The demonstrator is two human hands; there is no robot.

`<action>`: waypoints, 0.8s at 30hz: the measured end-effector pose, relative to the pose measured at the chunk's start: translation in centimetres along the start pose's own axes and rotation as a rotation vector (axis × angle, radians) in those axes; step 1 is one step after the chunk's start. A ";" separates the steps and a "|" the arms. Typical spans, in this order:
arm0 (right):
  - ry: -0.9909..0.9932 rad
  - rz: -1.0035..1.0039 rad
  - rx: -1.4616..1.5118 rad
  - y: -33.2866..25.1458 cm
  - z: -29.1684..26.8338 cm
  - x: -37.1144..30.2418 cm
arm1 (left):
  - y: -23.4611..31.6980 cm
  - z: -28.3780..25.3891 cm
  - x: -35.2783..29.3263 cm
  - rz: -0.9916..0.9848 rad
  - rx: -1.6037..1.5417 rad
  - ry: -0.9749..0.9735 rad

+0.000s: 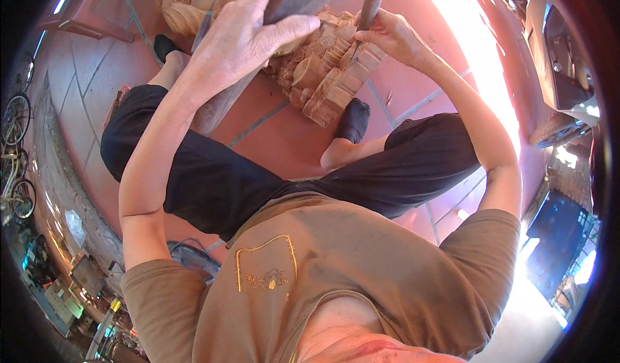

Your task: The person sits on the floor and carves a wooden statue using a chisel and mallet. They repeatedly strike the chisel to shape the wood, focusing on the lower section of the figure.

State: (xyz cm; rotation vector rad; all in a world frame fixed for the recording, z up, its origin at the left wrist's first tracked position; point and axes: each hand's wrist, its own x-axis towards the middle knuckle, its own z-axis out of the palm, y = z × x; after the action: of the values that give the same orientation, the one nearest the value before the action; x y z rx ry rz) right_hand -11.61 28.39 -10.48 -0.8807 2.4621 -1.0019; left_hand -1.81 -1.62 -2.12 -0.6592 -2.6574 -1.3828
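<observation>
My right hand (395, 37) is closed round a chisel (370, 9) with a round wooden handle. Its thin blade points down at the edge of a brown carved wooden block (316, 72) with dense relief, lying on the floor between my legs. My left hand (242, 34) is spread over a long grey piece of weathered wood (223, 105), thumb stretched out to the right. The upper picture edge cuts off some of its fingers. Whether the palm presses on the grey wood, I cannot tell.
Behind my left hand lies a larger, rounded, paler wood carving (187, 5). My crossed-open legs in dark trousers (219, 176) flank the work on the red tiled floor (265, 137). Bicycles (18, 118) stand far left; a motorbike wheel (557, 129) is at right.
</observation>
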 end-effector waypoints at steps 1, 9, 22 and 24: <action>0.025 -0.006 -0.025 0.0 0.0 0.1 | -0.2 -0.4 0.2 0.025 -0.013 -0.001; 0.051 -0.016 0.102 0.2 -0.4 -0.1 | 2.8 -1.4 0.5 -0.131 -0.298 -0.045; -0.066 -0.071 -0.052 -1.3 0.7 -0.2 | 3.1 1.2 -1.1 -0.175 -0.158 0.032; -0.071 -0.071 -0.090 -1.4 0.7 -0.1 | 1.6 1.3 -1.1 -0.129 0.014 -0.021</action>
State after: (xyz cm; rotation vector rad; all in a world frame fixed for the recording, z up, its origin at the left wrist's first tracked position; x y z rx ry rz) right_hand -10.58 27.31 -9.98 -1.0213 2.4483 -0.8727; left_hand 0.05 -0.15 -1.97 -0.5113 -2.7676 -1.3940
